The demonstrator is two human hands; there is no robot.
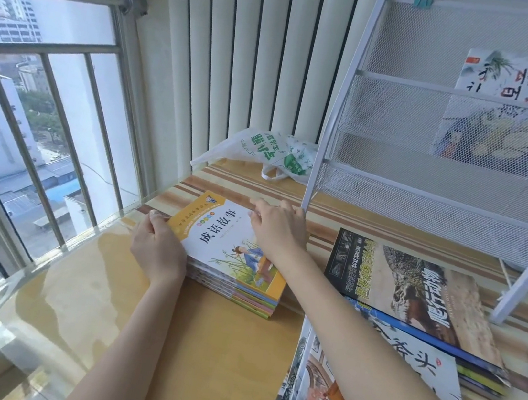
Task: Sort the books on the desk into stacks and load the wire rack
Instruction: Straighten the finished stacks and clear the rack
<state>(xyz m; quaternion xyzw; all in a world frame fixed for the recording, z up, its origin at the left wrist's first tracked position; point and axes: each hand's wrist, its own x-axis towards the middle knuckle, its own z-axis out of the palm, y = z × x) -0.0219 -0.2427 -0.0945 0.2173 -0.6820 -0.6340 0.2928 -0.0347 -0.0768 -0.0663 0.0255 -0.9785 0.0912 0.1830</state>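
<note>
Window-side tabletop [218, 346], and you're squaring up a stack of small books [236, 267].

Your left hand [157, 249] grips the stack's near-left corner with curled fingers, while your right hand [277, 227] curls over its far edge, so both are holding the books. That stack sits left of the wire rack [427, 189], near its front leg. Looks like the sorting step, with loading yet to come; next you'd need a firm two-sided grip and a lift toward a rack shelf. I count three stacks on the tabletop, roughly six books in yours, and one book [523, 80] already in the rack.
</note>
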